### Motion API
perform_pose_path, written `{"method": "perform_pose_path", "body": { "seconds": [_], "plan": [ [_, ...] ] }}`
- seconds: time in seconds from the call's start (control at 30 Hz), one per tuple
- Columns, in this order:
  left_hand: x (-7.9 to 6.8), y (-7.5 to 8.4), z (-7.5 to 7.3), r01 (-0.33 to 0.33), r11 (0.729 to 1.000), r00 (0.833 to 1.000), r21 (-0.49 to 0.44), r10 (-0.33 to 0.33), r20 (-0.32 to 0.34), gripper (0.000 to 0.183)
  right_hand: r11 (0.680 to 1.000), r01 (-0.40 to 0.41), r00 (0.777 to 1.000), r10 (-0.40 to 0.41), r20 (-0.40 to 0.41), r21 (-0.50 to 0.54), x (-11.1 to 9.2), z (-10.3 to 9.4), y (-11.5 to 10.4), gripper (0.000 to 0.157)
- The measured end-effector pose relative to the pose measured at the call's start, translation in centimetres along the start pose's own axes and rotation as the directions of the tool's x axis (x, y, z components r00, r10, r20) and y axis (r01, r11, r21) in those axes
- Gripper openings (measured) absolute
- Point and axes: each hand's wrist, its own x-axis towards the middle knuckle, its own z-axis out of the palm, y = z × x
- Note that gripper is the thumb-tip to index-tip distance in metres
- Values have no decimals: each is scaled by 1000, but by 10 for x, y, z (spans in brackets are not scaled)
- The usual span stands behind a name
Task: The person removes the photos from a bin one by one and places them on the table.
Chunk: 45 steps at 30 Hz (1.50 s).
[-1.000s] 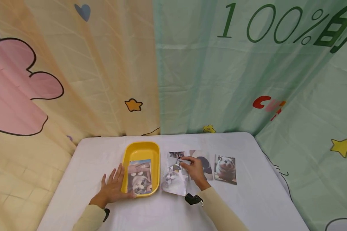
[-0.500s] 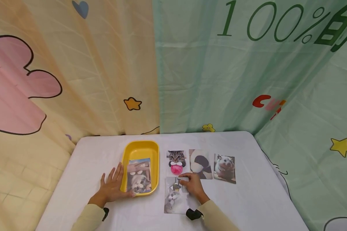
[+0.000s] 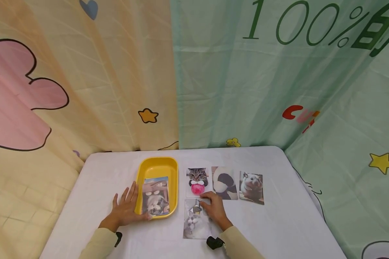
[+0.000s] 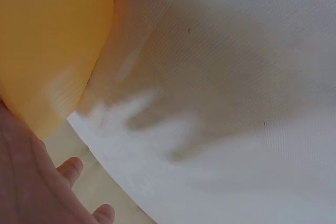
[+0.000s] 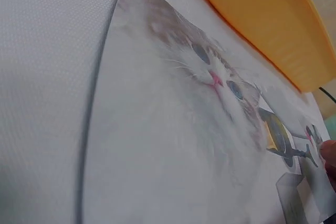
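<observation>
My left hand (image 3: pixel 125 208) rests with straight, spread fingers against the left side of a yellow tray (image 3: pixel 158 166), its thumb at the near rim. Stacked photo cards (image 3: pixel 156 203) lie in that tray. A photo card of a white cat (image 3: pixel 192 226) lies on the table right of the tray, and my right hand (image 3: pixel 215 210) pinches it near its top edge. The right wrist view shows this white cat card (image 5: pixel 178 119) close up, with a fingertip (image 5: pixel 329 153) at its far end. In the left wrist view, the left hand (image 4: pixel 26 177) touches the tray wall (image 4: pixel 52 40).
Behind the white cat card, a row holds a tabby cat card (image 3: pixel 197 177), a card with a dark rounded shape (image 3: pixel 226 183) and a hamster card (image 3: pixel 252 187). White cloth (image 3: pixel 295 223) covers the table. Printed curtains (image 3: pixel 214 90) hang behind it.
My right hand has brought the white cat card toward the near edge and down onto the table, uncovering the tabby cat card. The left hand has stayed at the tray.
</observation>
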Motion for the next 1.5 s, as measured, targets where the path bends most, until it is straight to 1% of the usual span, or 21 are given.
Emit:
{"method": "perform_pose_path", "body": {
  "seconds": [0.1, 0.2, 0.27, 0.37, 0.47, 0.6, 0.77, 0.97, 1.07, 1.2, 1.27, 1.37, 1.4, 1.5],
  "plan": [
    [0, -1, 0, 3, 1000, 1000, 0, -3, 3, 135, 998, 66, 997, -66, -37, -18, 2, 0, -3, 21],
    [1, -1, 0, 2, 1000, 1000, 3, -2, 2, 135, 993, 118, 991, -119, -63, -11, 7, 0, -9, 21],
    [1, -1, -1, 1, 1000, 1000, 4, -1, -1, 135, 990, 137, 989, -136, -64, 15, 12, 1, -16, 21],
    [2, -2, -1, 1, 1000, 1000, 1, -1, -4, 135, 986, 157, 987, -155, -45, 48, 21, 5, -28, 22],
    [2, -2, 0, 0, 1000, 1000, 4, 0, -4, 135, 984, 160, 987, -159, -18, 84, 32, 10, -42, 22],
    [2, -3, 0, 2, 1000, 1000, 6, -2, -7, 135, 984, 146, 988, -151, 44, 103, 46, 20, -62, 22],
    [2, -2, -1, 3, 1000, 1000, -3, -3, -3, 135, 989, 84, 983, -102, 153, 124, 65, 34, -86, 24],
    [-1, 0, -3, -6, 1000, 1000, -7, 6, 1, 133, 987, 19, 965, -61, 255, 162, 84, 57, -103, 25],
    [-2, 2, -4, -11, 1000, 1000, -8, 11, 6, 131, 984, 3, 959, -53, 279, 177, 89, 67, -109, 25],
    [-3, 2, -4, -17, 1000, 1000, 2, 17, 2, 130, 976, -46, 950, -24, 312, 213, 94, 81, -114, 27],
    [-4, 2, -4, -25, 1000, 1000, 6, 25, -8, 129, 972, -87, 941, 8, 338, 220, 96, 89, -116, 28],
    [-5, 1, -4, -33, 999, 999, 6, 33, -11, 128, 967, -160, 927, 79, 366, 198, 97, 100, -118, 30],
    [-5, 1, -4, -35, 999, 999, 11, 35, -10, 128, 964, -186, 925, 107, 365, 188, 98, 104, -118, 31],
    [-4, 0, -4, -39, 999, 999, 12, 39, -10, 128, 961, -227, 925, 162, 342, 159, 98, 112, -117, 31]
  ]
}}
